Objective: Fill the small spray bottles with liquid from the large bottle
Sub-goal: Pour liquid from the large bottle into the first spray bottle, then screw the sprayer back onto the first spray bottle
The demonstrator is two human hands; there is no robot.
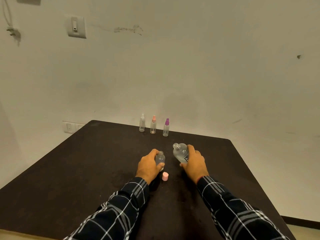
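Note:
My left hand point(149, 166) grips a small clear bottle point(160, 159) that stands uncapped on the dark table point(86, 161). My right hand point(194, 161) holds the large clear bottle point(181, 152), open at the neck and tilted left toward the small one. A pink cap point(165, 176) lies on the table between my wrists. Three small spray bottles stand in a row at the far edge: one with a white top point(142, 125), one with a pink top point(153, 124), one with a purple top point(166, 127).
A pale wall rises right behind the table's far edge. A wall switch point(76, 27) sits high at the left, and sockets point(71, 127) sit low by the table's left corner. The table's right edge drops to the floor.

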